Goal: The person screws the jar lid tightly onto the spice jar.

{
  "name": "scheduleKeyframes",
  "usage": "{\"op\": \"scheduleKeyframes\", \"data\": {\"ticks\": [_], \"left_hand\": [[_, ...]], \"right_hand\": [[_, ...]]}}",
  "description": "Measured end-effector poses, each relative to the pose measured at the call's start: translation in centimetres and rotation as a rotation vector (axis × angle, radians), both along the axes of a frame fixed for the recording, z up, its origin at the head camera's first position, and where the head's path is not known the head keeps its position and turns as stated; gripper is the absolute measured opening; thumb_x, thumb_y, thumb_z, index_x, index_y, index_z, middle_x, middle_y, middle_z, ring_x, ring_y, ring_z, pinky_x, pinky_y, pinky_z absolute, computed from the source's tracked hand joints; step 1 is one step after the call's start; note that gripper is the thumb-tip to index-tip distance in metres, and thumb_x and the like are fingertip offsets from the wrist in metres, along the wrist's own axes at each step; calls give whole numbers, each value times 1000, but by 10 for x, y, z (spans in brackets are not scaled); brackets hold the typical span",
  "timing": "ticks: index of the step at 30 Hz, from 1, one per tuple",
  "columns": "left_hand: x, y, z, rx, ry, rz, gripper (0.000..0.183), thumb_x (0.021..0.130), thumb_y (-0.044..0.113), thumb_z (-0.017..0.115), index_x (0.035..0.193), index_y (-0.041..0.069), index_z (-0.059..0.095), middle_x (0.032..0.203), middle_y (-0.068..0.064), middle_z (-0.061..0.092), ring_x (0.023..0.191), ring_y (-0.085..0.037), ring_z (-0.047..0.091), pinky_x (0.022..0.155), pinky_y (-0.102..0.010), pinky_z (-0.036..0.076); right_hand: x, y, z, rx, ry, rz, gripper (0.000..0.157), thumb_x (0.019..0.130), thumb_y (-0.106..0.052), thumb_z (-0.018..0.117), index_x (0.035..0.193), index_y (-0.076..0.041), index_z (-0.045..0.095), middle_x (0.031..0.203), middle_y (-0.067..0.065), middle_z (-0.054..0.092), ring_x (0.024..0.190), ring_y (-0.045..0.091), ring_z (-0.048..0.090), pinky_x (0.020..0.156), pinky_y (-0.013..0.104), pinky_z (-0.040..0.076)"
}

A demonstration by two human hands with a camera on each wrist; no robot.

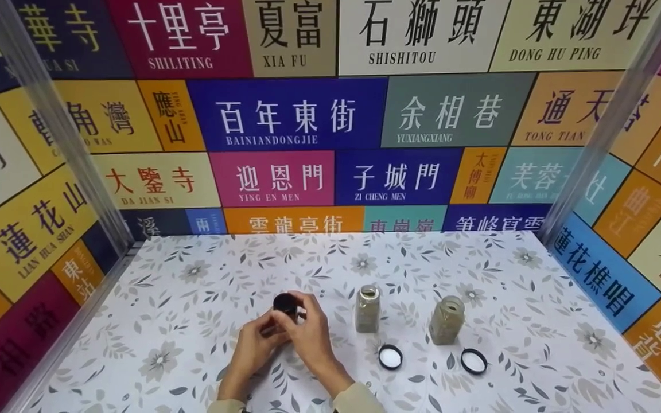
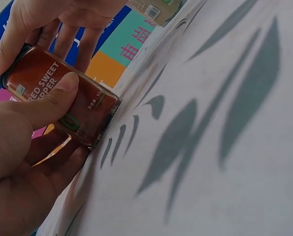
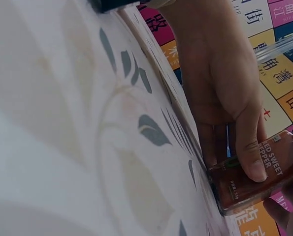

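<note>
Beyond the hands, a wall of coloured signs (image 1: 284,115) is set along the far edge of a leaf-patterned tabletop (image 1: 193,321). Just ahead of the wrists, a red sweet pepper jar (image 2: 89,101) is gripped round its body by the left hand (image 1: 256,344), its base touching or nearly touching the surface, while its black cap (image 1: 284,304) is grasped by the right hand (image 1: 313,332). For a clean twist, it is judged, the jar is best held upright and firm, with force put into the cap alone. To the right of the hands, a nearer jar (image 1: 368,314) and a farther jar (image 1: 447,324) are stood uncapped, with two lids (image 1: 391,358) laid in front; elbow room is better sought leftward, where bare tabletop is seen; the near edge is not shown
</note>
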State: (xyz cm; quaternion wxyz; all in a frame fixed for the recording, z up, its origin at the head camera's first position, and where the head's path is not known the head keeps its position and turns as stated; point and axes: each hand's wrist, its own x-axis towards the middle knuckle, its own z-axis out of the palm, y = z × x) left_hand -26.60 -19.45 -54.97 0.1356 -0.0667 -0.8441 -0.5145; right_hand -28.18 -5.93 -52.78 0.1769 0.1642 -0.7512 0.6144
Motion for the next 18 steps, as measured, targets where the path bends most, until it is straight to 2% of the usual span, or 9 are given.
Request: {"op": "scheduleKeyframes", "data": {"ticks": [4,7,12,15,18], "left_hand": [[-1,1,1,48,-24,-11,47,80,12,83,122,-2,68,117,-26,71,108,-38,70,92,-37,60],[1,1,3,112,-46,-41,57,79,11,84,129,-6,62,117,-29,70,107,-38,71,91,-35,61],[3,-2,12,105,-104,-22,82,78,19,86,146,-4,46,127,-27,66,120,-39,64,101,-45,56],[3,-4,18,85,-120,6,86,77,23,87,148,0,44,134,-25,62,127,-40,59,106,-50,51],[3,-7,24,83,-105,20,84,78,22,86,148,1,45,135,-24,62,128,-40,58,105,-50,52]], "right_hand": [[1,4,5,31,-24,-5,47,83,-33,80,121,-9,66,118,7,67,111,24,65,93,37,59],[1,6,9,46,-58,5,51,83,-33,81,124,-7,65,121,10,66,114,28,63,94,40,58],[0,11,15,11,-140,43,57,82,-31,82,128,-4,62,127,14,64,120,37,59,98,49,55],[1,14,19,8,-157,46,54,83,-32,82,127,-5,64,128,13,64,122,36,58,99,52,54],[3,18,25,23,-151,59,52,84,-33,80,126,-6,64,128,11,64,123,33,59,100,53,53]]}}
